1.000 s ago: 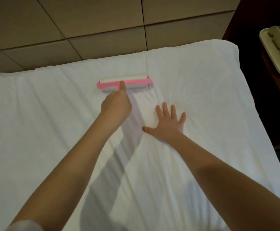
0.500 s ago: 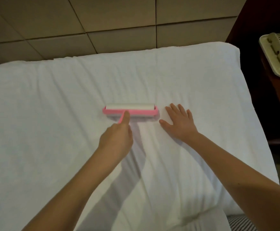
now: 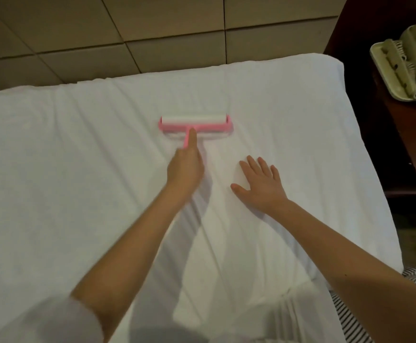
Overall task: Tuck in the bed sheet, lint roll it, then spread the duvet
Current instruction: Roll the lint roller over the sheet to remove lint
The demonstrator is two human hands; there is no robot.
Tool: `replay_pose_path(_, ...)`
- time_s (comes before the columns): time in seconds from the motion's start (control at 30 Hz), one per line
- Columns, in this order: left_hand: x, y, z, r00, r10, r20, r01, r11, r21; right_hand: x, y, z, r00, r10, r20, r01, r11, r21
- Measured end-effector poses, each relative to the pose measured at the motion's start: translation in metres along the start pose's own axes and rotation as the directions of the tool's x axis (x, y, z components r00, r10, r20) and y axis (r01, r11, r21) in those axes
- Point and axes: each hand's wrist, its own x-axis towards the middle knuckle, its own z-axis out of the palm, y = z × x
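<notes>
Sheet, white and creased, covers the mattress. At right a tray on a dark stand is cut off by the frame; its contents are hard to make out. The pink roller lies on the sheet toward its far edge. Its handle is mostly hidden in the blurred left hand, fingers wrapped round it. The right hand rests flat nearby, fingers spread.

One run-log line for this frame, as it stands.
step: lint rolling | left hand: grips pink lint roller handle | right hand: flat on white sheet
</notes>
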Motion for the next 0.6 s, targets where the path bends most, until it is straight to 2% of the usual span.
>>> replay_pose_path(0.1,-0.095,-0.018,0.005,0.996,-0.043,0.082,0.039,0.998,0.054,-0.006,0.003,0.003,1.000,-0.016,-0.020,0.016,1.000,-0.003)
replay_pose_path(0.2,-0.130,-0.022,-0.005,0.989,-0.068,0.128,0.053,0.991,0.120,-0.019,0.007,0.009,0.997,-0.037,-0.062,0.038,0.999,0.009)
replay_pose_path(0.3,-0.084,-0.013,-0.012,0.996,-0.023,0.089,0.014,0.994,0.104,-0.030,0.009,0.014,0.998,-0.036,-0.053,0.036,0.999,0.000)
replay_pose_path(0.47,0.035,0.016,-0.020,0.994,0.025,0.105,-0.022,0.999,-0.027,-0.041,0.010,0.019,0.998,-0.058,-0.028,0.056,0.997,-0.046)
replay_pose_path(0.6,0.019,0.026,-0.017,0.996,0.003,0.086,-0.003,1.000,-0.005,-0.046,0.012,0.023,0.997,-0.064,-0.034,0.062,0.996,-0.060)
